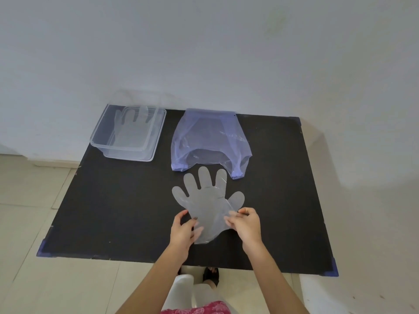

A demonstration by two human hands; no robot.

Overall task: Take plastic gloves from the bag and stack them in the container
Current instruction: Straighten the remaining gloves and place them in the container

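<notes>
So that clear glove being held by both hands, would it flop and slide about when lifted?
Probably floppy: the clear glove is a thin see-through film, already crinkling where the left hand and right hand pinch its cuff. It looks very light, so a draught might shift it. Its glossy surface suggests it could slip over the black table.

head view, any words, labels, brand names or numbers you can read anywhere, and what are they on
None: no readable text shows in this view.
Glove held by the left hand and right hand: clear plastic, no print.
Bag: plain translucent blue, no print visible.
Container and the glove inside it: no label or marking visible.
Table: plain black.
</notes>
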